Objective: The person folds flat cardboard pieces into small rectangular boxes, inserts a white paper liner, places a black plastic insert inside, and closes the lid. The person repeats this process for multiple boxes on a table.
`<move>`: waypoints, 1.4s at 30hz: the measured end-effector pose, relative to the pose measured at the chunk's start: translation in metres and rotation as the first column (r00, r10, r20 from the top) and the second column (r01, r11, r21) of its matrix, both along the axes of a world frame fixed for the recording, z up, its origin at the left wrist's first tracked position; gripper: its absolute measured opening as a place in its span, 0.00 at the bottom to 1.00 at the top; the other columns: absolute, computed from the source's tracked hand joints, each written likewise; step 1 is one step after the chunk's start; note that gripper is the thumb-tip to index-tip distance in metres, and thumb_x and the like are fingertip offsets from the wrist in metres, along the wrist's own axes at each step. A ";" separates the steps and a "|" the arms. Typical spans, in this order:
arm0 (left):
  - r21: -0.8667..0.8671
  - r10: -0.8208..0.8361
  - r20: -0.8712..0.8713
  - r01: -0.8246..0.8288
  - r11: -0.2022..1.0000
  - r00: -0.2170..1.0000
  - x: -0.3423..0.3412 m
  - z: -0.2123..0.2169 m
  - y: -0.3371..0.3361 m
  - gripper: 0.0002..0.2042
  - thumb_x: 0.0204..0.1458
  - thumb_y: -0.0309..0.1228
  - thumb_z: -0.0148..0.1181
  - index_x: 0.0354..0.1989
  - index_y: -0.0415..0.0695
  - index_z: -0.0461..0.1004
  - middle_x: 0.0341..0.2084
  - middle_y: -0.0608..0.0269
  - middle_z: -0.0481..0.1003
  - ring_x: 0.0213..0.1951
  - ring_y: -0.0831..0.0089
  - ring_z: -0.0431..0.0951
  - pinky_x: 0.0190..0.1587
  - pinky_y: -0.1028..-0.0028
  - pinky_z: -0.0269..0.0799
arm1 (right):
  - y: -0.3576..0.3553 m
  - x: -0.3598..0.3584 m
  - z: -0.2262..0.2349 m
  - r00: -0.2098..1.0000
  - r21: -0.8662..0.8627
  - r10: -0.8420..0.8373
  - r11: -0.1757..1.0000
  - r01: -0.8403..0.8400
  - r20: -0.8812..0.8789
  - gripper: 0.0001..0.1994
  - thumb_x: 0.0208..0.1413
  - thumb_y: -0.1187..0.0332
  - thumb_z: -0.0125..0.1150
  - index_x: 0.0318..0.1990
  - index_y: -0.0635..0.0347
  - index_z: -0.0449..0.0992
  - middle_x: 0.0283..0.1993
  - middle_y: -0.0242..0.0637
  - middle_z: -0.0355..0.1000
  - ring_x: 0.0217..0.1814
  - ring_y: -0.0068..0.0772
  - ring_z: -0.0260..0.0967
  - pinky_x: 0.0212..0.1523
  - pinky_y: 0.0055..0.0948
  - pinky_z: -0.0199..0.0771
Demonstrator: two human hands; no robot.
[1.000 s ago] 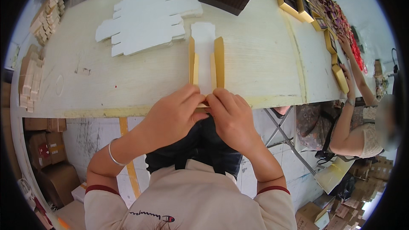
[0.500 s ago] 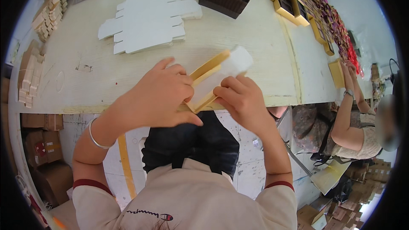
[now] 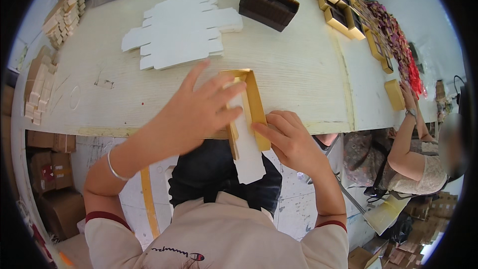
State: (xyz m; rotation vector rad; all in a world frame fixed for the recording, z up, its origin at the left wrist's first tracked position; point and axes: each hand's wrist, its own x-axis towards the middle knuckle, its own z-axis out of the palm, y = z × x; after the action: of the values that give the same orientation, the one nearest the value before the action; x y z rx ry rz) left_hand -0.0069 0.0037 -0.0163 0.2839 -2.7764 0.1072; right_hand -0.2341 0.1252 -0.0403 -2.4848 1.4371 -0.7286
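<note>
A partly folded cardboard box (image 3: 256, 102) lies at the table's front edge, gold on the side walls and far end. Its near end is unfolded, and a white flap (image 3: 250, 169) hangs out over my lap. My right hand (image 3: 295, 142) pinches the box's right wall near that end. Above the left wall, my left hand (image 3: 194, 102) has its fingers spread, partly hiding the box; whether a fingertip touches it I cannot tell. Beyond the hands lies a stack of flat white box blanks (image 3: 181, 32). Ribbed dark brown trays (image 3: 269, 7) stand nested to its right.
Folded pale card pieces (image 3: 42, 82) are piled along the left edge. Gold boxes with dark inserts (image 3: 338, 17) stand at the far right, beside purple and red wrapped items (image 3: 396, 40). A co-worker (image 3: 413, 157) sits on the right with a hand by a gold box (image 3: 395, 94).
The box has turned so its open end with the white flap points toward me instead of away. My left hand has let go and spread its fingers; my right still holds a wall.
</note>
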 end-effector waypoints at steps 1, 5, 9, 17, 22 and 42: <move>0.088 -0.017 0.006 0.016 0.996 1.000 0.004 -0.001 0.011 0.14 0.39 0.28 0.66 0.38 0.49 0.75 0.49 0.64 0.73 0.53 0.65 0.68 0.60 0.49 0.58 | 0.002 0.002 0.000 0.999 -0.021 -0.008 1.000 0.007 -0.036 0.24 0.37 0.80 0.64 0.48 0.61 0.75 0.43 0.39 0.67 0.49 0.43 0.66 0.51 0.38 0.65; 0.349 -0.133 -0.010 0.128 0.929 0.991 0.016 -0.017 0.021 0.17 0.35 0.31 0.70 0.37 0.48 0.75 0.42 0.66 0.72 0.38 0.68 0.71 0.42 0.66 0.67 | 0.001 0.004 0.003 1.000 0.051 0.020 0.999 -0.020 0.009 0.26 0.31 0.78 0.68 0.46 0.56 0.78 0.40 0.38 0.66 0.46 0.42 0.65 0.47 0.36 0.64; 0.579 -0.110 -0.163 0.185 0.794 0.981 0.011 -0.031 0.010 0.15 0.38 0.29 0.70 0.35 0.45 0.73 0.33 0.64 0.73 0.34 0.65 0.73 0.37 0.70 0.68 | -0.010 0.007 0.006 0.997 0.147 0.023 0.989 -0.033 0.069 0.18 0.31 0.75 0.71 0.36 0.55 0.78 0.34 0.34 0.63 0.37 0.37 0.61 0.40 0.32 0.58; 0.723 0.060 -0.141 0.061 0.688 0.988 -0.003 -0.025 0.023 0.16 0.38 0.27 0.71 0.37 0.45 0.74 0.24 0.66 0.73 0.28 0.66 0.72 0.32 0.70 0.67 | -0.017 0.027 0.014 0.995 0.255 -0.078 0.965 0.059 0.067 0.06 0.40 0.77 0.63 0.27 0.58 0.72 0.31 0.37 0.61 0.31 0.38 0.61 0.35 0.33 0.57; 0.711 0.112 -0.179 0.050 0.701 0.977 -0.006 -0.028 0.029 0.16 0.39 0.25 0.70 0.37 0.45 0.72 0.23 0.65 0.72 0.27 0.66 0.71 0.29 0.70 0.65 | -0.009 0.029 0.002 0.980 0.276 -0.103 0.960 0.052 0.173 0.10 0.41 0.80 0.59 0.34 0.60 0.72 0.31 0.39 0.60 0.32 0.41 0.61 0.34 0.34 0.58; 0.863 0.030 -0.204 0.165 0.477 0.979 0.006 -0.021 0.022 0.14 0.55 0.32 0.62 0.47 0.42 0.68 0.34 0.58 0.73 0.30 0.69 0.73 0.32 0.74 0.69 | -0.002 0.035 -0.025 0.816 0.048 -0.065 0.998 0.045 0.575 0.08 0.46 0.83 0.65 0.34 0.63 0.74 0.32 0.39 0.69 0.33 0.38 0.68 0.30 0.28 0.69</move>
State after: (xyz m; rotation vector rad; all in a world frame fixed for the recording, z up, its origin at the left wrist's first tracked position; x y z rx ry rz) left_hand -0.0007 0.0252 -0.0370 0.3893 -2.3659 -1.3560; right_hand -0.1992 0.1230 -0.0648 -1.9363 1.2640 -1.3171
